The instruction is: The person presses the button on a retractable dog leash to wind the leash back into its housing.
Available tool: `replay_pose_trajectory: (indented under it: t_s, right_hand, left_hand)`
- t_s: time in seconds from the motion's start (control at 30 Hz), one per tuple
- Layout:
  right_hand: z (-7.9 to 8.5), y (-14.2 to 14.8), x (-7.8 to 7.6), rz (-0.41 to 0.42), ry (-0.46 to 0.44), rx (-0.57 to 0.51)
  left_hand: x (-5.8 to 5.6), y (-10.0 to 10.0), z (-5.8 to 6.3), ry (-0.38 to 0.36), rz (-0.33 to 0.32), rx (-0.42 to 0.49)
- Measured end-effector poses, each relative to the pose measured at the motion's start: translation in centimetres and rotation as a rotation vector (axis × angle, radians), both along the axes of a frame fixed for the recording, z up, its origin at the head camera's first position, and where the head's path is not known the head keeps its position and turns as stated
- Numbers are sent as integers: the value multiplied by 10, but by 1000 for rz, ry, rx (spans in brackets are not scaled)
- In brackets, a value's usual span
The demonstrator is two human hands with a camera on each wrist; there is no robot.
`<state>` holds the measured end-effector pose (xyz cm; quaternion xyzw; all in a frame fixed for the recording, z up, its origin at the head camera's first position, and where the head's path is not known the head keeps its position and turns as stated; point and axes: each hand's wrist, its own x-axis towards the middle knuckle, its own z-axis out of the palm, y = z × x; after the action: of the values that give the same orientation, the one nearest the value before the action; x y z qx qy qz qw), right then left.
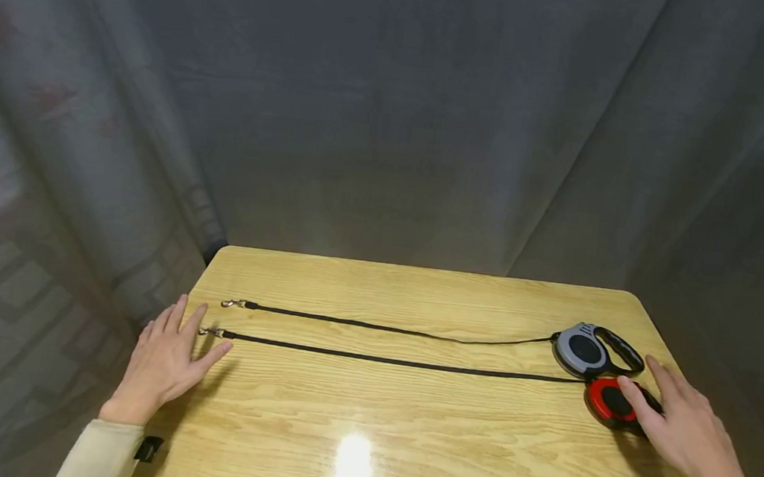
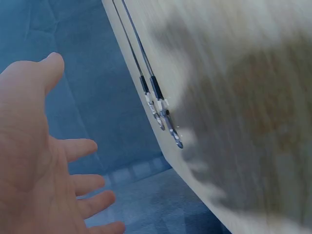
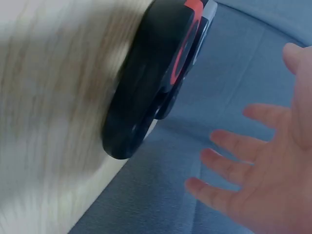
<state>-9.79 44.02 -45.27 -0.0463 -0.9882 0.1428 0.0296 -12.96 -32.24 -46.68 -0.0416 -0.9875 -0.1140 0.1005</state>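
Two retractable dog leashes lie on the table, their black cords drawn out across it. The grey leash (image 1: 573, 354) is at the right, farther back; the red leash (image 1: 601, 407) sits just in front of it. At the left end, a metal clip (image 1: 237, 303) tips the grey one's cord, and another clip (image 2: 170, 127) tips the red one's. My left hand (image 1: 162, 356) hovers with spread fingers by the clips, holding nothing. Over the red leash's black handle (image 3: 134, 97), my right hand (image 1: 694, 424) is held with fingers extended, its palm apart from the handle in the right wrist view.
The wooden table (image 1: 446, 446) has rounded back corners. Grey curtains (image 1: 378, 118) hang behind it and at both sides. A bright light reflection shows near the table's front middle.
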Motion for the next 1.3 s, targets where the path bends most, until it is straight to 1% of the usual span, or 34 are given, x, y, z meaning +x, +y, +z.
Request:
replay_pose_trajectory:
  t_s: [0.2,0.3,0.43,0.63,1.0,1.17,1.23,1.3]
  right_hand:
    - [-2,6,-2,-13,-7,-35]
    - [-2,7,-3,-35,-26,-42]
    - [-4,9,-3,-58,-28,-50]
    - [-9,12,-4,-93,-49,-65]
    - [-17,19,-6,-143,-65,-58]
    - [-21,22,-5,-174,-113,-52]
    - [-23,24,-5,-173,-128,-54]
    - [-26,24,-6,-158,-125,-54]
  left_hand:
    - [0,-3,-5,-8,5,-8]
    - [0,-5,-7,1,1,-4]
    - [-1,-7,-10,23,-7,-1]
    - [-2,-9,-15,31,-9,-8]
    - [-1,-11,-18,-27,-12,3]
    - [0,-12,-19,-46,-11,2]
    - [0,-12,-19,-53,-10,0]
    - [0,-11,-20,-61,-6,-1]
